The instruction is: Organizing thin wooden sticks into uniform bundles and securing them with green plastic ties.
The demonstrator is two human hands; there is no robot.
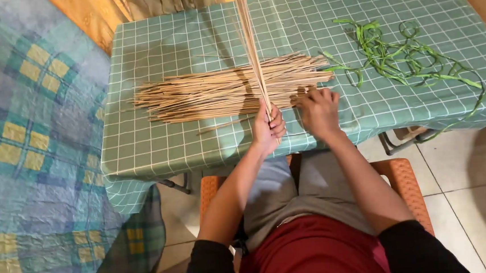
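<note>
My left hand [267, 130] grips the lower end of a thin bundle of tan sticks [250, 45] that stands upright and runs past the top of the view. My right hand [318, 110] rests fingers-down on the near right end of a flat pile of tan sticks [222, 89] lying across the table. One loose stick [222, 125] lies just in front of the pile, left of my left hand.
The table carries a green checked cloth [158, 154]. Green leaf strips [403, 62] lie tangled at the right. I sit on an orange chair [406, 182]. A plaid blanket [27, 146] fills the left side. Tiled floor [475, 194] lies at the right.
</note>
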